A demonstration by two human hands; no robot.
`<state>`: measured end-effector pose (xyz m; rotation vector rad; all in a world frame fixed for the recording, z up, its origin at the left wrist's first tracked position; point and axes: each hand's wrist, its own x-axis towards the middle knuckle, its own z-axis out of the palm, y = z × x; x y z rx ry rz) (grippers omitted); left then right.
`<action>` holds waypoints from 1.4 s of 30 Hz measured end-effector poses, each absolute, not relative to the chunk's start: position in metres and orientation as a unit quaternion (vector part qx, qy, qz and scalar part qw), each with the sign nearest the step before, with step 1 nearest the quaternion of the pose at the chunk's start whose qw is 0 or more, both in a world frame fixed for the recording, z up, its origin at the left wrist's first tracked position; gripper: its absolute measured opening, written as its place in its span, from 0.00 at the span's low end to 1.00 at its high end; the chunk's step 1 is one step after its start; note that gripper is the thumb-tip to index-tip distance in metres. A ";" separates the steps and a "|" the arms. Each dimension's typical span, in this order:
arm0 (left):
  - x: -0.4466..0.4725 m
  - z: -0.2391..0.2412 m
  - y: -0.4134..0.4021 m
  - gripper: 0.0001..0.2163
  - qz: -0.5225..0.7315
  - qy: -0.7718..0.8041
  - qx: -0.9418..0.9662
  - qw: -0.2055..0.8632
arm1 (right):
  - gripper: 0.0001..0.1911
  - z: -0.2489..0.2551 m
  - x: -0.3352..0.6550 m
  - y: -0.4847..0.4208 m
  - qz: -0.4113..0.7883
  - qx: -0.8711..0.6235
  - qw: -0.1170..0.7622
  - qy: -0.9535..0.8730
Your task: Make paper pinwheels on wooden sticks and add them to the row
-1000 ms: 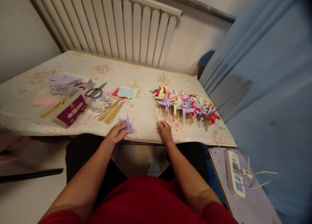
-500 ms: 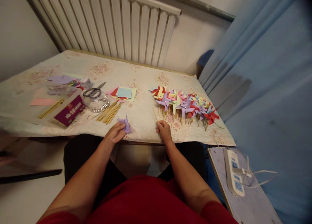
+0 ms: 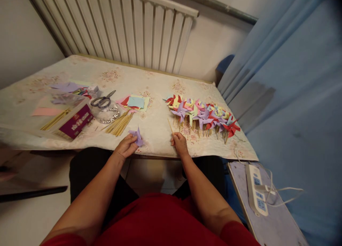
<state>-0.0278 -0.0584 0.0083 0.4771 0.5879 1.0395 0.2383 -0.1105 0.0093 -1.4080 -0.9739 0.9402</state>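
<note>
1. Behind our work a white ribbed radiator point(image 3: 133, 28) stands against the wall, and a blue curtain point(image 3: 288, 78) hangs down the right side.
2. Before us lies the table point(image 3: 149, 78), covered in a pale floral cloth; both our hands are at its near edge.
3. On the right part of the cloth sits a row of finished pinwheels point(image 3: 203, 114) in red, purple, yellow and pink, their sticks pointing toward us.
4. To the left we see a purple box point(image 3: 77, 122), a bundle of bamboo sticks point(image 3: 120, 123) fanned beside it, a stack of coloured paper squares point(image 3: 135, 102), and scissors point(image 3: 103, 100) resting on a clear round container point(image 3: 107, 114).
5. A white power strip point(image 3: 256, 189) lies on a grey board off the table's right corner.
6. Our left hand point(image 3: 125, 146) has its thumb and fingers closed on a purple paper pinwheel point(image 3: 137, 136). The paper sticks out beyond the fingertips, up and to the right, over the cloth.
7. Our right hand point(image 3: 180, 143) is well apart from the left, its fingers pinched together round the lower end of a single skewer point(image 3: 170, 126). The thin stick slants up and left from the fingertips, and its far tip is near the row of finished pinwheels.
</note>
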 end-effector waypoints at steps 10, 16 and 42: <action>-0.028 0.009 -0.058 0.11 0.488 0.271 0.221 0.799 | 0.09 0.008 0.241 -0.109 0.406 -0.585 0.563 -0.420; -0.028 0.012 -0.059 0.09 0.488 0.280 0.211 0.799 | 0.09 0.003 0.243 -0.106 0.417 -0.588 0.568 -0.397; -0.027 0.013 -0.059 0.11 0.486 0.281 0.223 0.797 | 0.08 0.012 0.243 -0.109 0.426 -0.593 0.566 -0.383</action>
